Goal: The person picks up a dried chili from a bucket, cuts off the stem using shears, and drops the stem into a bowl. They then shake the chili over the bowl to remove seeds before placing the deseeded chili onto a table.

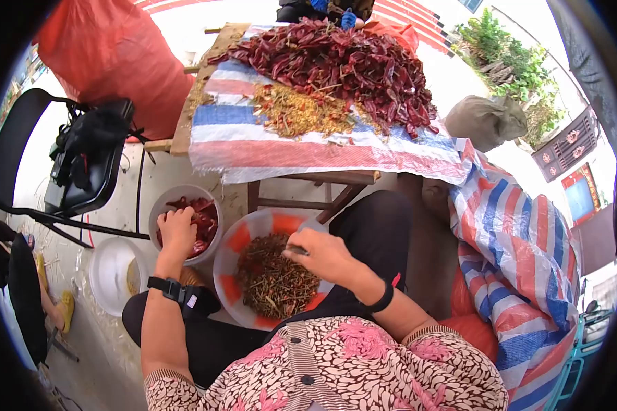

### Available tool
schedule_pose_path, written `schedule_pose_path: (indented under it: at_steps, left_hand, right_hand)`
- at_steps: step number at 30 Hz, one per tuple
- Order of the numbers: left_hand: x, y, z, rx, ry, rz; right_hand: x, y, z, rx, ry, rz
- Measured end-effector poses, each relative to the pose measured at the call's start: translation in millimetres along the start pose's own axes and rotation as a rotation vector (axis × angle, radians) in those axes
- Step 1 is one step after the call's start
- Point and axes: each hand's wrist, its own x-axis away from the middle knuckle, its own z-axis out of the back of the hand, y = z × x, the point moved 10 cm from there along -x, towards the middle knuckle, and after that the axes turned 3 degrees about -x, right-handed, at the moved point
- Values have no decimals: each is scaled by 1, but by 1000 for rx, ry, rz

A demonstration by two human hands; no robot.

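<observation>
My left hand is lowered into a whitish bucket, its fingers curled down on dried red chili peppers. The fingertips are partly hidden. My right hand is closed around a small dark tool, mostly covered by the fingers; its exact kind does not show. This hand is over the right part of a wide orange-and-white basin between my legs. Brown chili stems with bits of red fill the bottom of the basin.
Ahead, a wooden table under a striped tarp bears a big heap of dried chilies and yellow seeds. A folding chair, red sack and white tub are left. More striped tarp bulges at right.
</observation>
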Motion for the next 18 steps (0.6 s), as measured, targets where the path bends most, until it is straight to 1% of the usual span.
schedule_pose_path:
  at_steps: [1,2,3,5,6,7,8,9,10,11,13,16,18]
  left_hand:
    - [-2,-1,0,-55,39,12]
    - [-2,-1,0,-110,76,25]
    - [-3,1,-5,-108,27,18]
    - [-4,9,-15,-106,-73,10]
    - [-1,17,-21,-69,-198,7]
    - [2,26,-27,-68,-260,-31]
    - [5,35,-34,-66,-320,-69]
    - [8,44,-40,-63,-382,-107]
    - [10,53,-38,-53,-441,-131]
    - [10,54,-45,-37,-484,-146]
    - [13,58,-56,-4,-572,-177]
    - [11,64,-55,-40,-591,-180]
    - [8,70,-52,-55,-573,-212]
  right_hand:
    - [-4,1,25,5,56,-12]
    - [-8,14,48,19,123,-70]
    - [-12,27,72,30,187,-128]
    - [-24,62,132,60,389,-170]
    - [-29,85,162,53,520,-231]
    - [-39,120,191,160,610,-278]
    - [-46,146,217,116,676,-306]
    - [-50,172,240,229,718,-436]
    - [-59,209,256,193,735,-460]
    - [-67,230,270,210,738,-504]
    - [-75,250,280,266,700,-603]
    - [-86,274,273,338,627,-694]
    - [-90,287,265,214,664,-629]
